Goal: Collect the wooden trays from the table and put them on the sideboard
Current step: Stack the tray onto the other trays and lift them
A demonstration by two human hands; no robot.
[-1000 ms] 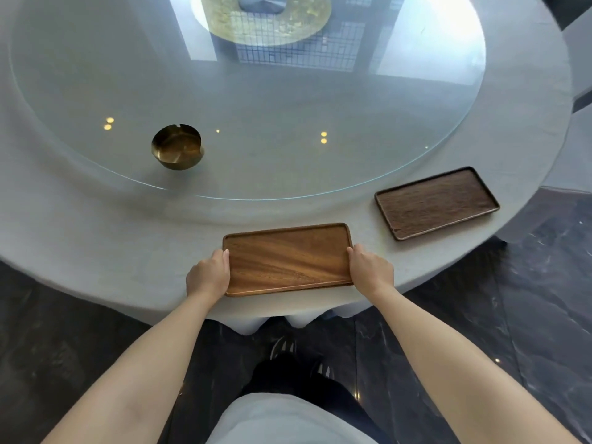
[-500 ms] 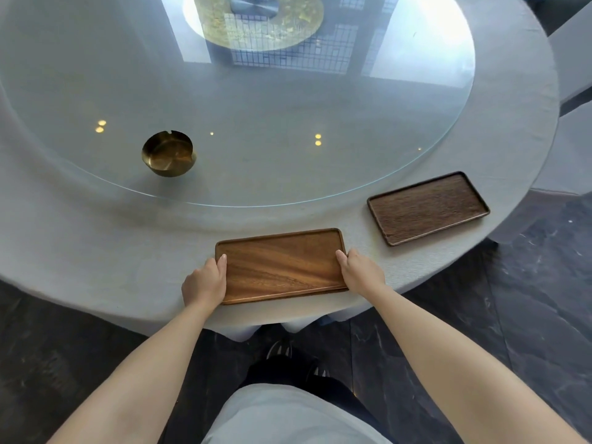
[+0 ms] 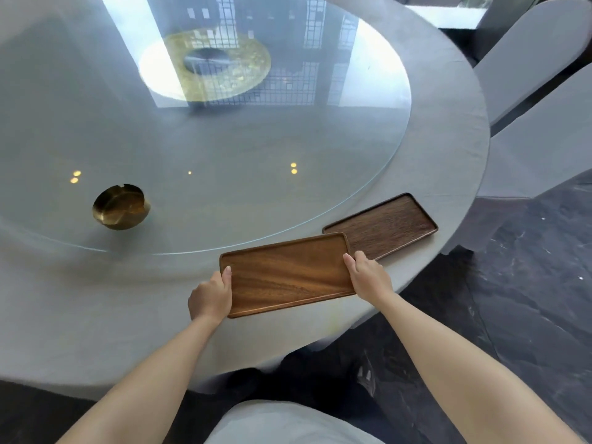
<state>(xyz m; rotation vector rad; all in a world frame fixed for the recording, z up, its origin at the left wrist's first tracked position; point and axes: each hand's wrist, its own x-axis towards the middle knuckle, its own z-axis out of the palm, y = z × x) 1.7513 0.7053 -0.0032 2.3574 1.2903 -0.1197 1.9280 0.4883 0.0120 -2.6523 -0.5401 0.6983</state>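
Observation:
A light brown wooden tray [image 3: 288,274] is held by its two short ends, lifted slightly over the table's near edge. My left hand [image 3: 209,296] grips its left end and my right hand [image 3: 368,275] grips its right end. Its far right corner overlaps the near left corner of a darker wooden tray [image 3: 389,227], which lies flat on the grey tablecloth to the right. The sideboard is out of view.
The round table [image 3: 80,315] carries a large glass turntable [image 3: 224,149] with a brass ashtray [image 3: 120,206] on it at the left. Grey-covered chairs [image 3: 541,129] stand close to the table on the right. Dark marble floor lies below.
The light tray has come off the cloth and moved right toward the dark tray, now overlapping its corner. Both hands kept their grip on its ends. The view shifted right.

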